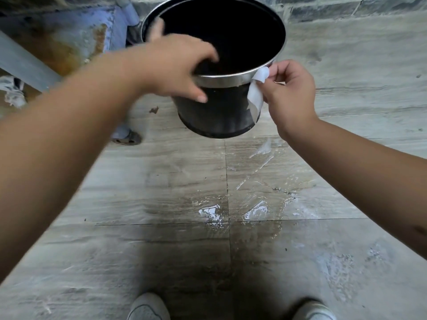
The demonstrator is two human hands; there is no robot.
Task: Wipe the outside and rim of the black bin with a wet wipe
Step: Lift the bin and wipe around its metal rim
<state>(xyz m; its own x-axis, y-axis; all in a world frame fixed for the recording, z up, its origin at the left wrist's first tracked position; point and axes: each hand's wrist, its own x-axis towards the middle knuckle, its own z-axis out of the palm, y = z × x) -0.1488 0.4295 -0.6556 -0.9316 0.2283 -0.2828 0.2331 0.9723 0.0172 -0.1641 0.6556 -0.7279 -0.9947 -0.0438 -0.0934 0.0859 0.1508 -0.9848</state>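
A round black bin point(219, 112) with a shiny metal rim is held up off the floor and tilted toward me, its dark inside showing. My left hand point(175, 70) grips the near rim, fingers inside and thumb on the outer wall. My right hand point(288, 91) pinches a white wet wipe point(256, 93) against the rim and the right outer side of the bin.
Grey tiled floor point(161, 250) below has wet streaks and a puddle point(215, 213) near the middle. A floor drain point(127, 138) lies at left, under a pipe. A stained wall stands behind. My two shoes point(147, 308) show at the bottom edge.
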